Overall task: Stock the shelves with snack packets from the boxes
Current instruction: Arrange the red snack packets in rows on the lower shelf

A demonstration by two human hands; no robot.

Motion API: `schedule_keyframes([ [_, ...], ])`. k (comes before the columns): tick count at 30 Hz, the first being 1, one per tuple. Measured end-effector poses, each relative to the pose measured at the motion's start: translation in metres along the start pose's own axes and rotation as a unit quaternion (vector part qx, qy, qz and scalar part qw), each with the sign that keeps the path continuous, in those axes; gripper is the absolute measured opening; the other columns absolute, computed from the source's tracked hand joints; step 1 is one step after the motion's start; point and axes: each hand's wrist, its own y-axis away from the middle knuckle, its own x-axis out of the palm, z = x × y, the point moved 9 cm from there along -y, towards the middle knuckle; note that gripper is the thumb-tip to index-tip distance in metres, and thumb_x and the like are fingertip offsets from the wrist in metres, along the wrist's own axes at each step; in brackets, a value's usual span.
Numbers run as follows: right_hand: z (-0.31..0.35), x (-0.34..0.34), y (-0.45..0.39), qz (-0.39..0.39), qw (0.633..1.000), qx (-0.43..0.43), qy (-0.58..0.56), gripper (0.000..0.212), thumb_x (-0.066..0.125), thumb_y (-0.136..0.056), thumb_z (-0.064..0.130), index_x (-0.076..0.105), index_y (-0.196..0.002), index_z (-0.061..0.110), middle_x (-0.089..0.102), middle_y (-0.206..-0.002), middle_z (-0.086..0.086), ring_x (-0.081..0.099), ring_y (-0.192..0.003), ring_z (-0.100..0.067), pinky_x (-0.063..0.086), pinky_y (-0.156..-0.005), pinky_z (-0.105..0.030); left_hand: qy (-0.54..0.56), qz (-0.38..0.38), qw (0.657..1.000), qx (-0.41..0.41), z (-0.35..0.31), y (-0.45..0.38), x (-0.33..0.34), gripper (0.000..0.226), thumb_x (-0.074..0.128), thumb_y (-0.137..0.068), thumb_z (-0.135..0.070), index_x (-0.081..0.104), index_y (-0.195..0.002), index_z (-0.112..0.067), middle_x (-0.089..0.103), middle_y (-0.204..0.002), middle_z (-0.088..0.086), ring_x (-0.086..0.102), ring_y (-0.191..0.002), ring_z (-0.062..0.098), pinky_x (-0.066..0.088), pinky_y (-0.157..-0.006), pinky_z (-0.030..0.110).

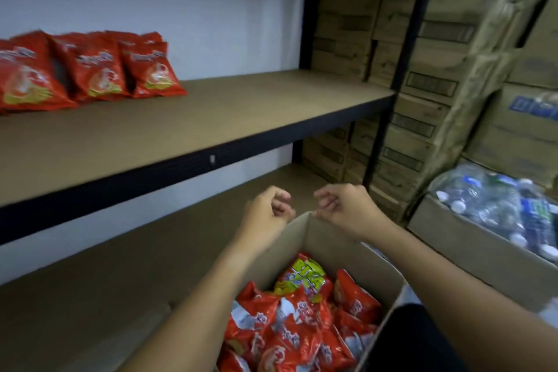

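upper shelf [241, 118]: mostly bare board, only one short row of red snack packets [99, 69] standing at its left end. lower shelf [90, 281]: no packets seen on the part in view. open cardboard box [332, 238] in front of the lower shelf holds many red packets [290, 326], plus one yellow-green packet [305, 278] on top. left hand [268, 214] and right hand [347, 208] hover over the box's far rim, fingers loosely curled, holding nothing; right fingertips look close to the box corner, contact unclear. judgement: stocking at an early stage, most packets left to move.
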Motion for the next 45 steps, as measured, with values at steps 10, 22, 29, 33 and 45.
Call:
schedule_keyframes([
  [10,-0.133,0.11,0.046,0.17,0.957,0.163,0.169,0.032,0.063,-0.088,0.032,0.07,-0.11,0.01,0.07,-0.108,-0.008,0.065,-0.098,-0.025,0.05,-0.082,-0.03,-0.202,0.216,0.941,-0.162,0.157,0.031,0.128,0.044,0.076,-0.085,-0.023,0.06,-0.125,-0.013,0.066,-0.121,0.01,0.063,-0.112,0.026,0.051,-0.096,0.035],
  [22,-0.199,0.151,0.078,0.199,0.926,0.282,0.152,0.054,0.052,-0.097,0.024,0.03,-0.145,0.015,0.058,-0.128,-0.013,0.061,-0.116,-0.031,0.051,-0.097,-0.044,-0.422,0.216,0.865,-0.164,0.182,0.044,0.158,0.024,0.064,-0.09,-0.031,0.063,-0.111,-0.018,0.067,-0.118,0.002,0.061,-0.114,0.024,0.038,-0.1,0.037],
  [29,-0.19,0.122,0.066,0.057,0.961,0.269,0.02,0.065,0.066,-0.079,0.059,0.043,-0.123,0.016,0.066,-0.097,0.0,0.066,-0.083,-0.016,0.051,-0.066,-0.027,-0.238,0.183,0.937,-0.179,0.175,0.023,0.155,0.027,0.072,-0.087,-0.039,0.05,-0.089,-0.026,0.066,-0.105,-0.001,0.061,-0.104,0.023,0.048,-0.093,0.035],
  [33,-0.178,0.097,0.061,-0.024,0.974,0.218,-0.047,0.035,0.074,-0.077,0.029,0.053,-0.105,0.028,0.065,-0.091,0.009,0.066,-0.084,-0.008,0.059,-0.075,-0.034,-0.05,0.146,0.978,-0.14,0.15,0.011,0.146,0.027,0.075,-0.087,-0.027,0.048,-0.086,-0.029,0.064,-0.086,-0.011,0.061,-0.084,0.009,0.054,-0.083,0.036],
  [45,-0.043,-0.024,0.008,-0.068,0.986,-0.054,-0.141,0.049,0.078,-0.076,0.041,0.067,-0.123,0.033,0.07,-0.108,0.015,0.067,-0.097,0.001,0.059,-0.079,-0.025,0.021,-0.056,0.994,0.092,-0.01,-0.009,-0.006,0.016,0.077,-0.086,-0.035,0.068,-0.098,-0.036,0.062,-0.109,-0.018,0.063,-0.103,0.003,0.057,-0.078,0.022],
])
